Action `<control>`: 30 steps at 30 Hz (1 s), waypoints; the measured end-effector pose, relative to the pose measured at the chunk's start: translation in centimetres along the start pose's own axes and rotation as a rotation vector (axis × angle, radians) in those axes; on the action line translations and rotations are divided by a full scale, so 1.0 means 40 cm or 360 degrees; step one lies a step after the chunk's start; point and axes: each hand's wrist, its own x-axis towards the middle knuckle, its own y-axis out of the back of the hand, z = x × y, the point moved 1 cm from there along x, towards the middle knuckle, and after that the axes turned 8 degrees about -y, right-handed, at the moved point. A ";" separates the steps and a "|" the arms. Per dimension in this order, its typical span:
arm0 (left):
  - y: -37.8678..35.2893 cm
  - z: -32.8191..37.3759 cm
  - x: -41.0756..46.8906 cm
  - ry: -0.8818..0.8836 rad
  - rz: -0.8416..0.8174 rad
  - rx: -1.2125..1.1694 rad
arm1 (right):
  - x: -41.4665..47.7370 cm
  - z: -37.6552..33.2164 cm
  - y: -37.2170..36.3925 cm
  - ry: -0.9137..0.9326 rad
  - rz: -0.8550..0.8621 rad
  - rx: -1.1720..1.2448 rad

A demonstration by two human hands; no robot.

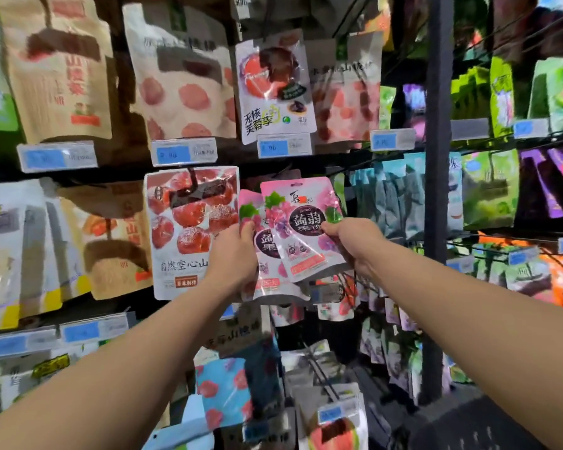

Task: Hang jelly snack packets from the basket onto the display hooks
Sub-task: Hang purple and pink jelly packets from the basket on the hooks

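Observation:
Two pink grape jelly snack packets are held up against the display wall at centre. My right hand (355,243) pinches the front packet (301,228) at its right edge, tilted a little to the left. Behind it and lower, the second packet (267,267) is gripped along its left edge by my left hand (234,254), thumb on its face. The hook above them is hidden behind the packets. No basket is in view.
Hanging snack bags crowd the wall: a red hawthorn bag (190,232) just left of my hands, a plum bag (273,89) above, teal bags (400,203) to the right. A dark upright post (437,190) stands at right. Price tags (283,146) line the rails.

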 end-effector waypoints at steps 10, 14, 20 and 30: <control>0.030 -0.016 0.046 0.0069 0.0094 0.0101 | 0.058 -0.074 -0.033 0.0037 0.0006 0.0094; 0.043 -0.017 0.039 0.0089 0.0082 0.0059 | 0.068 -0.080 -0.039 0.0035 -0.0021 0.0023; 0.064 -0.010 0.021 0.0133 0.0147 0.0102 | 0.080 -0.087 -0.033 0.0039 -0.0026 -0.0032; 0.085 -0.039 0.010 0.0087 0.0235 0.0095 | 0.131 -0.053 -0.058 0.0086 -0.0018 -0.0108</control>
